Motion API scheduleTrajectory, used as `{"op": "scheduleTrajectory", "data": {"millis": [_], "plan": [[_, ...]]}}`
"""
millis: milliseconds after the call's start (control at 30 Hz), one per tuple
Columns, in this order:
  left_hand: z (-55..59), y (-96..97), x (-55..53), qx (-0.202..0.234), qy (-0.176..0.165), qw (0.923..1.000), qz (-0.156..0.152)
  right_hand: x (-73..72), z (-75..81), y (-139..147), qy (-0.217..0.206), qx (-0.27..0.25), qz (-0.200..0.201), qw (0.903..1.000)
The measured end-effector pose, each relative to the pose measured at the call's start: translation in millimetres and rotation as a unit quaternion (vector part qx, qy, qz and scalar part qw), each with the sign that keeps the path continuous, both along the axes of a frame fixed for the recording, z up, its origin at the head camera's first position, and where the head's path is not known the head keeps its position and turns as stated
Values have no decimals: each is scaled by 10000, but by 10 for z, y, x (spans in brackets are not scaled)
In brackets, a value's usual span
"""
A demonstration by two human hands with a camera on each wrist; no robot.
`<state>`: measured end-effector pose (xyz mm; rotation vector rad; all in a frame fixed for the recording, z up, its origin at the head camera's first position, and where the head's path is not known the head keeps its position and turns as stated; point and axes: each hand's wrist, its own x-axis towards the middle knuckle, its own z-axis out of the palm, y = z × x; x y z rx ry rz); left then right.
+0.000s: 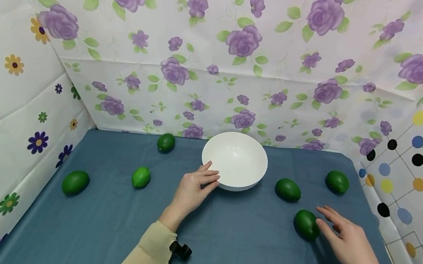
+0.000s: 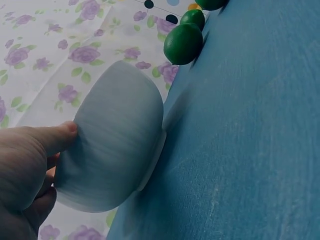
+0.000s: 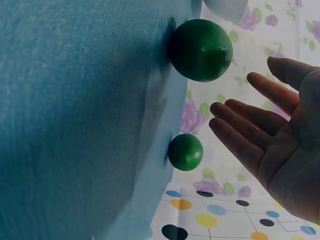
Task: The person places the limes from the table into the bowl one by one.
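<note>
A white bowl (image 1: 235, 159) stands upright on the blue cloth, with its inside bare. My left hand (image 1: 192, 189) pinches its front left rim; in the left wrist view the thumb (image 2: 62, 134) lies against the bowl's outer wall (image 2: 115, 135). On the right, my right hand (image 1: 353, 246) hovers beside a dark green lime (image 1: 306, 225), fingers spread and fairly straight. The right wrist view shows a gap between these fingers (image 3: 240, 125) and the nearest lime (image 3: 201, 50). Another lime (image 1: 288, 190) lies between that one and the bowl.
One more lime (image 1: 337, 182) sits at the far right. Left of the bowl are a dark lime (image 1: 166, 143), a brighter green lime (image 1: 141, 178) and a lime near the left edge (image 1: 75, 183). Patterned cloth walls (image 1: 216, 99) bound the table (image 1: 236, 247).
</note>
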<state>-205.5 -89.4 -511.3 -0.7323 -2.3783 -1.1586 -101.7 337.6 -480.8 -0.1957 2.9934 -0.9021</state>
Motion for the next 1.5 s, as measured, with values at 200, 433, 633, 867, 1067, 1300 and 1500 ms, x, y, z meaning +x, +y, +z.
{"op": "scheduleTrajectory", "data": {"millis": [200,433,633,867,1067,1300,1500], "plan": [[-2,-7,-9,-209,-13,9993,-324,0,-25,-8,32,-10,33,10000],[-16,5,-30,-281,181,9989,-334,-4,-25,-16,103,5,44,9999],[-11,17,-21,-235,228,9992,-212,-1,-27,-10,89,-13,44,10000],[19,25,-4,-327,249,9992,-6,-12,-49,4,115,2,58,9999],[27,23,3,-445,250,9987,43,-16,-61,13,74,48,47,10000],[15,26,15,-489,338,9982,31,-12,-61,10,-82,55,78,9999],[-16,27,-3,-285,134,9995,-55,-28,-111,16,-313,171,133,9993]]}}
